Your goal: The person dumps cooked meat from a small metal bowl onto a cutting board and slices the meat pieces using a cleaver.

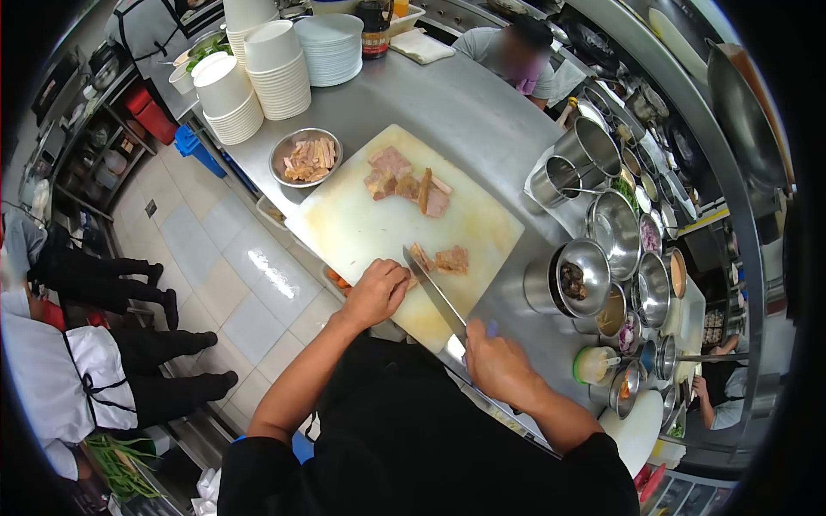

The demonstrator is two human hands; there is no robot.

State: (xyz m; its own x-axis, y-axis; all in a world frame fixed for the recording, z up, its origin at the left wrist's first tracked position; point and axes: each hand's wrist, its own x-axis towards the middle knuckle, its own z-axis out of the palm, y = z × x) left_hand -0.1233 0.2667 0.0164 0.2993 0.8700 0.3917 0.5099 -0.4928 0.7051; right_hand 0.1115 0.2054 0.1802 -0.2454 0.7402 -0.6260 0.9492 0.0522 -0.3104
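My right hand [501, 365] grips the handle of a kitchen knife [440, 301], its long blade slanting across a large white cutting board [344, 232]. Beside the blade, my left hand [376, 294] is closed, with curled fingers on a piece of meat that they mostly hide. Cut meat [451, 261] lies on the blade's other side. Farther up the board are several flat slabs of pale pink meat [391, 175], and a strip of meat [425, 191] rests on one of them. A steel bowl [277, 162] of sliced meat strips [311, 161] stands at the board's upper left.
Stacked white bowls [280, 73] and plates [331, 52] stand at the back left of the steel counter [465, 112]. Steel pots [589, 146] and bowls [615, 228] crowd the right side. A person [508, 56] is across the counter; others [60, 370] stand at left.
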